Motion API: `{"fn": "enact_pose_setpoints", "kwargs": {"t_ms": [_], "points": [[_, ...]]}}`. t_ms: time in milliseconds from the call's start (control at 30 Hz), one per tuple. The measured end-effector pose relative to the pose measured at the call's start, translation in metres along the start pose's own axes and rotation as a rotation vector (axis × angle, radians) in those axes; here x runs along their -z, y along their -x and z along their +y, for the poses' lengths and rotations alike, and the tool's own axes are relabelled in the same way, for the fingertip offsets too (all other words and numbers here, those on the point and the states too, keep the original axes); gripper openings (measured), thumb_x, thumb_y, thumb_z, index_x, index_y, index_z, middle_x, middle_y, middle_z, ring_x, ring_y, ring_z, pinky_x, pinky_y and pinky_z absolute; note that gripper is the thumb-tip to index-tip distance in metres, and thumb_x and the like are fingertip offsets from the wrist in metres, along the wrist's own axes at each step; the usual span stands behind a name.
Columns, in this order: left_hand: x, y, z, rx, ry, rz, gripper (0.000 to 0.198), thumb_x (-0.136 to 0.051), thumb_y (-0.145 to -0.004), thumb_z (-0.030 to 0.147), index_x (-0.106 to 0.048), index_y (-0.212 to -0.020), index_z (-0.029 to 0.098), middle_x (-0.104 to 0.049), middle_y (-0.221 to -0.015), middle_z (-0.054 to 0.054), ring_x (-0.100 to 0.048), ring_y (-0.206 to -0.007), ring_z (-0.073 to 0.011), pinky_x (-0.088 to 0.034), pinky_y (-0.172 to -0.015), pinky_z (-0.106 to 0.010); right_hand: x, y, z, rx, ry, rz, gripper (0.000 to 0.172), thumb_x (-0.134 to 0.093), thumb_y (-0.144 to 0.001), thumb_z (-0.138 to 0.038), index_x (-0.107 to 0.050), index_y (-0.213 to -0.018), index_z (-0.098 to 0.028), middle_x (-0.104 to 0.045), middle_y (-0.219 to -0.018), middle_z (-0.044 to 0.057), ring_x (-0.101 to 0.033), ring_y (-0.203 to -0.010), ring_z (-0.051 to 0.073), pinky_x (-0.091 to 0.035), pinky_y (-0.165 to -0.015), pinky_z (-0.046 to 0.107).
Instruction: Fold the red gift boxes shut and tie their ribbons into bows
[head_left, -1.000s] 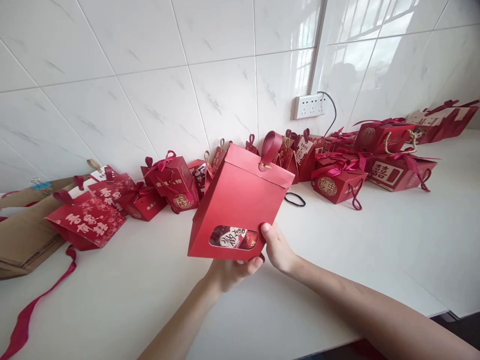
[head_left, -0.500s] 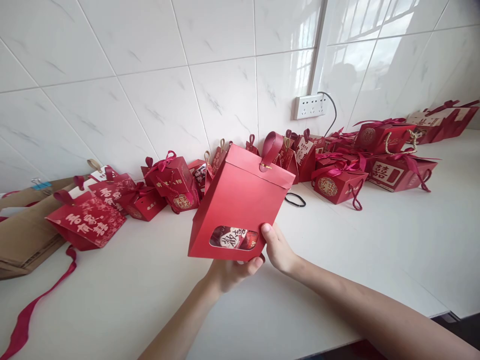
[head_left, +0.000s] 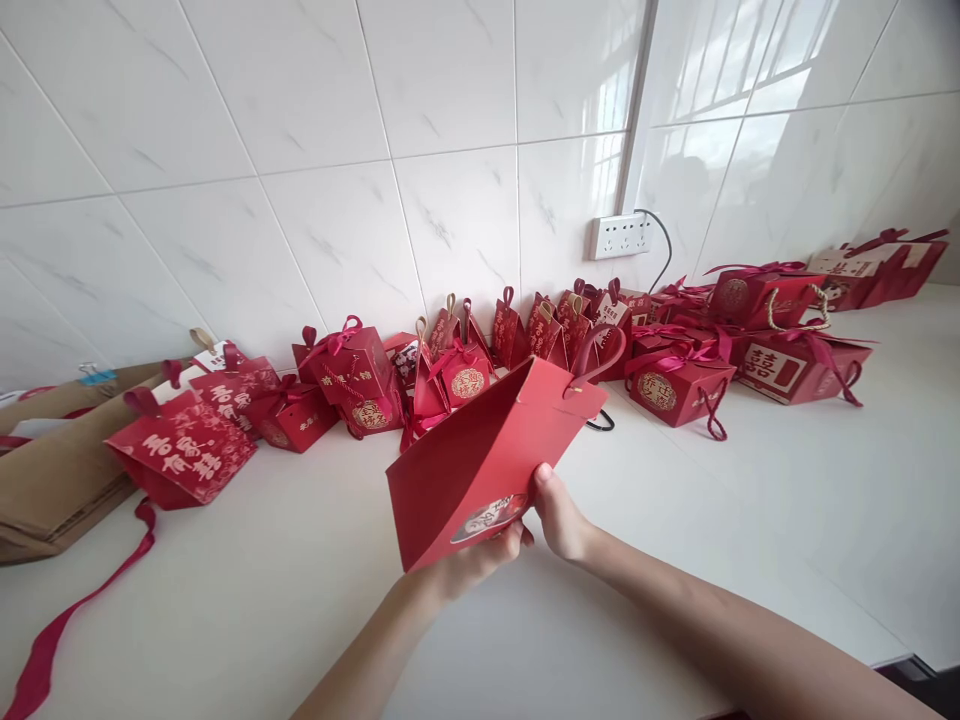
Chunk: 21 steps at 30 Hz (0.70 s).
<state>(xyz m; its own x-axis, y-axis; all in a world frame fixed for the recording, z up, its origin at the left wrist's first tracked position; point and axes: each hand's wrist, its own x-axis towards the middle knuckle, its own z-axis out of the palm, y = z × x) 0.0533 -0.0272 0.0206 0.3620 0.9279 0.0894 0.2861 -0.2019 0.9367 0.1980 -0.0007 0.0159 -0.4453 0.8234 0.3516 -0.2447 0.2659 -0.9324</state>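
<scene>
A red paper gift box with a ribbon loop at its top edge is held above the white counter, tilted with its side panel turned toward me. Through a rounded window low on its front, printed contents show. My right hand grips the box's lower right edge, thumb on the front and the other fingers hidden behind. Beneath the bottom, my left hand supports it with bent fingers, partly covered by the box. Behind stands a smaller red box with a gold round emblem, and a black loop lies partly hidden.
Several red gift boxes line the tiled wall, including a patterned one at left and a bow-tied one at right. A brown paper bag and a loose ribbon lie left. A power socket is on the wall.
Both hands have turned the gift box, so its side now shows more and its windowed front is foreshortened. Its top has dropped lower, and the view has tilted up slightly.
</scene>
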Motion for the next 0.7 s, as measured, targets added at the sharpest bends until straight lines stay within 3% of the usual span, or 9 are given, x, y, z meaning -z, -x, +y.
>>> {"fn": "enact_pose_setpoints", "kwargs": {"t_ms": [267,567,700], "points": [[0.004,-0.004,-0.009,-0.135,-0.092,-0.081,0.022,-0.059,-0.086,0.042,-0.067,-0.085,0.021,-0.068,-0.093,-0.001,-0.066,-0.09,-0.0173,-0.056,-0.084,-0.026,0.0,-0.003,-0.001,-0.027,-0.005,0.046,0.071,-0.04,-0.074,-0.089,-0.047,-0.086,-0.019,-0.049,-0.052,-0.003,-0.042,-0.036,0.01,-0.035,-0.031,0.022],[0.005,-0.005,-0.003,-0.131,-0.124,-0.098,0.027,-0.055,-0.088,0.045,-0.066,-0.084,0.021,-0.067,-0.094,-0.001,-0.063,-0.089,-0.019,-0.052,-0.086,-0.032,0.002,-0.002,0.003,-0.099,0.019,0.074,0.072,-0.042,-0.071,-0.09,-0.047,-0.082,-0.019,-0.056,-0.058,0.001,-0.044,-0.037,0.011,-0.034,-0.032,0.023],[0.003,-0.013,-0.015,-0.01,0.042,-0.126,0.03,-0.063,-0.077,0.049,-0.069,-0.085,0.02,-0.067,-0.089,-0.003,-0.061,-0.074,-0.018,-0.05,-0.058,-0.026,0.009,-0.004,0.015,-0.146,0.058,0.112,0.069,-0.049,-0.068,-0.089,-0.049,-0.078,-0.02,-0.055,-0.055,0.001,-0.044,-0.037,0.014,-0.034,-0.033,0.026]]}}
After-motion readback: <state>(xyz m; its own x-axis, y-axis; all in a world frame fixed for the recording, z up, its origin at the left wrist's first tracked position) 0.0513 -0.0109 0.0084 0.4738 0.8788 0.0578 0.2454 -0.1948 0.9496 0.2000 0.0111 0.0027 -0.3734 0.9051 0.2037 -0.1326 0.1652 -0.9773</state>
